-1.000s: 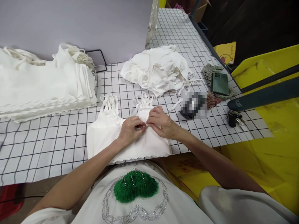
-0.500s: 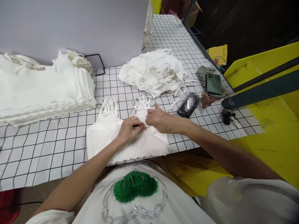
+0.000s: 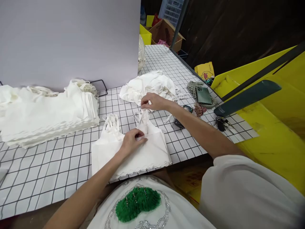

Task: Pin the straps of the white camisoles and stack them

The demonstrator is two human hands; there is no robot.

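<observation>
We press our left hand (image 3: 131, 142) flat on the white top (image 3: 130, 148) on the tabletop (image 3: 59, 159); our right hand (image 3: 152, 101) pinches its straps (image 3: 143, 116). Folded stack (image 3: 47, 114) lies left, unsorted heap (image 3: 150, 87) beyond.

Both bare arms are reaching forward from the body, the hands working at different depths.

The left hand (image 3: 132, 141) is lying palm down close to the body, its fingers curled and its thumb and forefinger pinching together, the forearm running back toward the lower left. The right hand (image 3: 152, 101) is stretching farther out, the arm nearly straight, wrist slightly raised, its fingertips pinching together and pointing downward. The two hands are working apart, not touching.
</observation>
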